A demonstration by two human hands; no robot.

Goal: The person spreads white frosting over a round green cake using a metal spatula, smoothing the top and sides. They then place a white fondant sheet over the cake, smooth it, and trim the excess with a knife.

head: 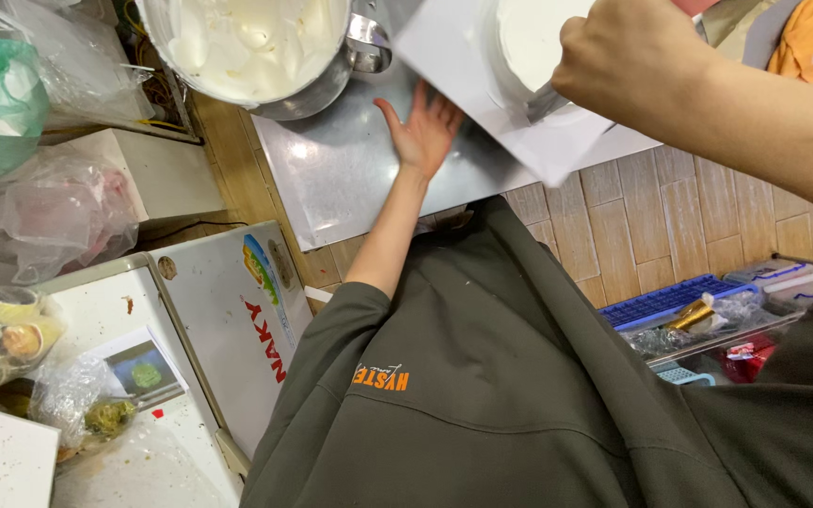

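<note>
Glossy metal bowl (331,80) on dull brushed-metal table (350,169); matt white paper board (454,56); wood-grain floor tiles (689,207).

The left hand (424,134) is being held open and flat, fingers spread, at the end of a bare forearm that is being stretched straight ahead. The right hand (625,58) is being kept clenched in a fist, its arm angled in from the right.

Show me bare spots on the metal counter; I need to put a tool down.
The metal counter is bare between the bowl of white cream and the left hand, down to its near edge. The far right is crowded: the right hand works at a white cake on its board.
</note>
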